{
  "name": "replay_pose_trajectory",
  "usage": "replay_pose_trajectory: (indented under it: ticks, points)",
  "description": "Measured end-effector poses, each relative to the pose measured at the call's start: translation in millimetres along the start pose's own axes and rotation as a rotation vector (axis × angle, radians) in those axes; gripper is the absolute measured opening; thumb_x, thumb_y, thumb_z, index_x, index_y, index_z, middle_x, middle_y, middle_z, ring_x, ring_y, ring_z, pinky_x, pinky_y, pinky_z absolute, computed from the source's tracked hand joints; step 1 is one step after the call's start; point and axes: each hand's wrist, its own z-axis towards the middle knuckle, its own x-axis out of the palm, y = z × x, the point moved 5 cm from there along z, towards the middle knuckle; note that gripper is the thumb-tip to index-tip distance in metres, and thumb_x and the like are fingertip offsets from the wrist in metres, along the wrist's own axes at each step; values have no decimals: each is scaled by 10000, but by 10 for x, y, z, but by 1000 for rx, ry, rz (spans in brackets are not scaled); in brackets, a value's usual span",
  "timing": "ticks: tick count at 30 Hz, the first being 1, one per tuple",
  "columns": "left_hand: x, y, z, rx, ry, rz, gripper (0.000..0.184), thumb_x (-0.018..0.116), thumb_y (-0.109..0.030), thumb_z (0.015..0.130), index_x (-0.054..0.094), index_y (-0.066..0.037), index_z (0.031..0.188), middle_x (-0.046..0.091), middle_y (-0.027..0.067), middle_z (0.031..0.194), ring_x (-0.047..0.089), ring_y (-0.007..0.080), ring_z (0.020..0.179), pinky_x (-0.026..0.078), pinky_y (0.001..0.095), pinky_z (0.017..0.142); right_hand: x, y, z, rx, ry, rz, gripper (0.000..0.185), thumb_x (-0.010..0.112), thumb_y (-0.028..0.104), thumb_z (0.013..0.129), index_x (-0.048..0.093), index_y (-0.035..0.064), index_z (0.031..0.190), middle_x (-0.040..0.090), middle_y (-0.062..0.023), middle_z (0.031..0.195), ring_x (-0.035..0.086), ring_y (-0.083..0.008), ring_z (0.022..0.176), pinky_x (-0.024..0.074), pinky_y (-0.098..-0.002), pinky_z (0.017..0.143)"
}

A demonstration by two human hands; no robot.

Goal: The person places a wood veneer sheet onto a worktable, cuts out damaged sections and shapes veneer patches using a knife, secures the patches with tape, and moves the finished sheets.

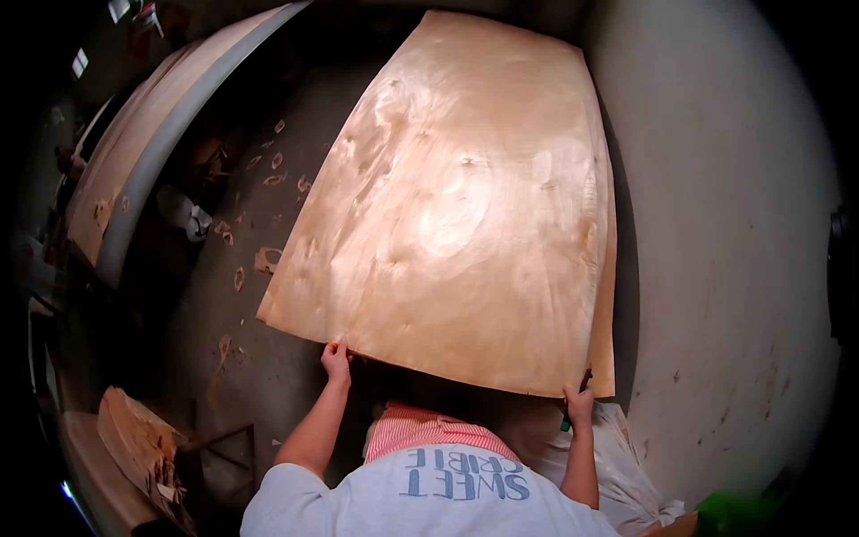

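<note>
A large wood veneer sheet [465, 206], pale tan with knots and ripples, spreads out in front of me. My left hand [335, 362] is closed on its near edge, left of the middle. Something small and orange shows at that thumb. My right hand [580, 407] is closed at the near right corner around a slim tool [586, 381], dark at the top and green at its lower end. Whether these fingers also pinch the sheet is unclear. Below the sheet's right side, more veneer sticks out.
A pale wall [725, 215] rises close on the right. At left stands a long stack of sheets [170, 125]. Veneer scraps [239, 278] litter the dark floor. Broken veneer pieces [139, 443] lean at lower left. White plastic sheeting [617, 461] lies by my right arm.
</note>
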Motion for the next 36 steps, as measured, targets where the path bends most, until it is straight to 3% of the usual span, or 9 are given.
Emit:
replay_pose_trajectory:
  ticks: [7, 13, 15, 25, 26, 29, 31, 33, 36]
  points:
    - [7, 673, 228, -226, 40, -5, 188, 596, -262, 796, 546, -82, 781, 543, -28, 661, 487, 79, 542, 362, 231, 486, 92, -284, 248, -88, -26, -227, 217, 577, 147, 720, 523, 5, 876, 534, -39, 642, 492, -124, 522, 400, -264, 488]
    - [-64, 1041, 578, -624, -161, -525, 416, 600, -401, 774, 503, -117, 1062, 544, 48, 1005, 527, 199, 871, 372, 374, 823, 251, -146, 324, -250, -185, -790, 425, 589, 215, 708, 500, -50, 1027, 578, -193, 916, 562, -293, 856, 432, -337, 761]
    - [-48, 1205, 759, -596, -169, -648, 358, 604, -338, 784, 502, -112, 1042, 565, 41, 963, 538, 181, 871, 411, 338, 744, 288, -10, 310, -23, -87, -821, 575, 593, 259, 693, 450, -74, 1140, 544, -233, 1052, 517, -311, 1022, 393, -326, 874]
    - [-284, 1288, 1084, -475, -450, -279, 121, 614, -154, 772, 545, -55, 759, 518, -1, 612, 467, 85, 474, 378, 203, 411, 626, -698, 528, -118, 14, -678, 552, 590, 244, 745, 431, -123, 1125, 495, -247, 1134, 461, -319, 1088, 338, -337, 929]
    - [-290, 1251, 1073, -462, -438, -299, 151, 623, -165, 764, 550, -33, 759, 505, 4, 579, 447, 88, 439, 367, 214, 398, 649, -704, 514, -314, -47, -814, 503, 589, 218, 748, 443, -103, 1106, 575, -198, 956, 564, -272, 888, 435, -329, 780]
    - [-339, 1425, 1142, -439, -468, -253, 160, 623, -168, 763, 555, -24, 767, 509, 10, 568, 445, 94, 427, 359, 222, 393, 960, -197, 181, -25, 78, -663, 433, 591, 189, 747, 459, -76, 1062, 567, -112, 714, 557, -196, 605, 449, -301, 551]
    - [-347, 1482, 1144, -430, -452, -259, 158, 619, -166, 764, 557, -21, 760, 524, 18, 582, 463, 93, 439, 363, 223, 395, 1008, -127, 141, -51, 92, -614, 425, 594, 190, 742, 458, -63, 1055, 499, -97, 712, 468, -187, 594, 376, -293, 540]
    - [-392, 1510, 1175, -421, -443, -265, 154, 616, -166, 765, 560, -23, 758, 540, 27, 594, 481, 92, 449, 364, 221, 394, 1016, -77, 80, 138, 153, -725, 506, 595, 225, 737, 447, -90, 1104, 542, -222, 1019, 524, -313, 935, 397, -342, 825]
    - [-413, 1422, 1143, -430, -437, -248, 153, 613, -175, 765, 565, -30, 763, 558, 41, 613, 512, 101, 482, 375, 228, 408, 704, -757, 421, 104, 188, -806, 516, 591, 224, 751, 428, -99, 1119, 534, -234, 1039, 515, -326, 967, 389, -340, 847]
